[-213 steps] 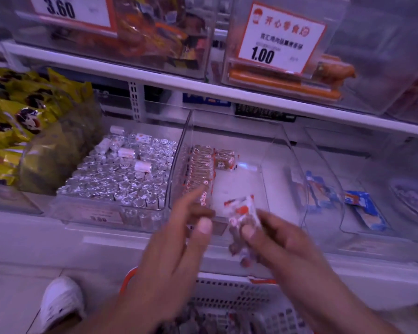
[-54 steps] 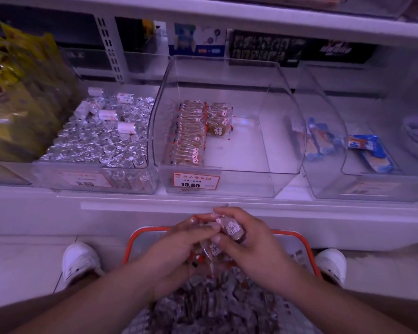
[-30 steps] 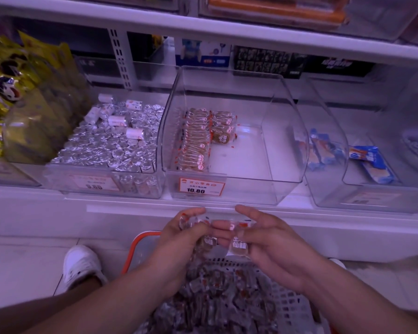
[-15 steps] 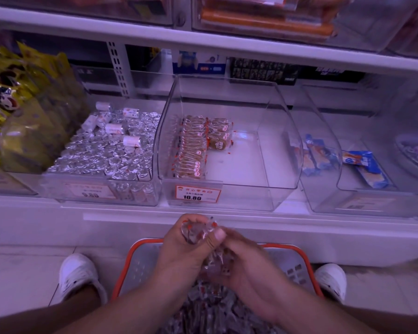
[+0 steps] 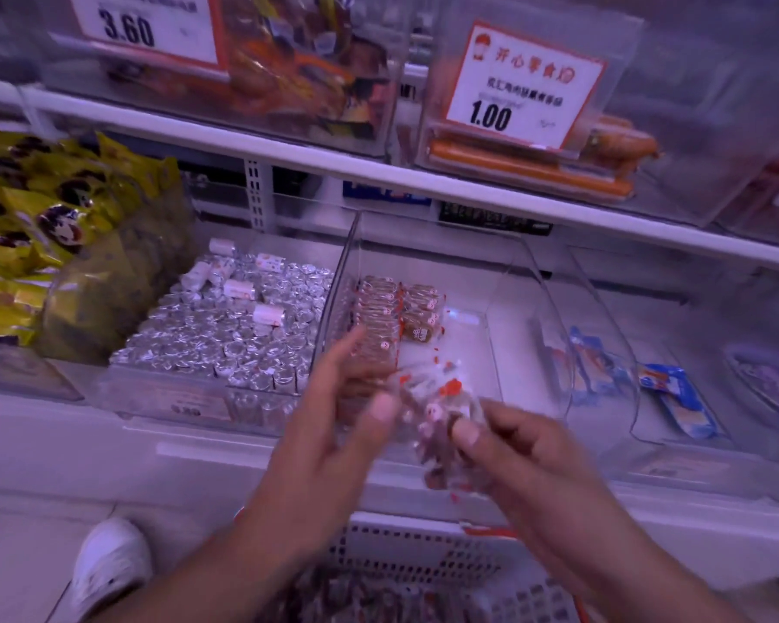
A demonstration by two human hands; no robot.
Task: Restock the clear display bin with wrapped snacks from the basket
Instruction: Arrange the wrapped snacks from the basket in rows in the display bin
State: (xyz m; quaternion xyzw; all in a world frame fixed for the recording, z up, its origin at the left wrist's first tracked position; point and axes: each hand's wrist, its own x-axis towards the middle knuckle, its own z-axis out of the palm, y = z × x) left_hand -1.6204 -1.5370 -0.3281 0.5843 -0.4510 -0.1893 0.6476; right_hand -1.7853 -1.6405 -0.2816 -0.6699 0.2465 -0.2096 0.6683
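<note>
The clear display bin (image 5: pixel 531 308) sits on the lower shelf, with rows of brown wrapped snacks (image 5: pixel 392 317) along its left side. My right hand (image 5: pixel 513 442) pinches a bunch of wrapped snacks (image 5: pixel 437 415), clear wrappers with red ends, just in front of the bin's front wall. My left hand (image 5: pixel 333 420) is beside them, fingers straight and spread, blurred by motion, thumb close to the bunch. The white basket with an orange rim (image 5: pixel 423 550) lies below my arms, holding more of the same snacks.
A bin of silver foil-wrapped pieces (image 5: pixel 226 335) stands left of the clear bin, yellow snack bags (image 5: pixel 41 227) further left. Bins with blue packets (image 5: pixel 675 397) are on the right. The upper shelf (image 5: pixel 378 173) overhangs with price signs. My white shoe (image 5: pixel 109 564) is on the floor.
My hands have risen from the basket to the bin's front, carrying the bunch of snacks. The view has tilted upward, so the upper shelf is visible again.
</note>
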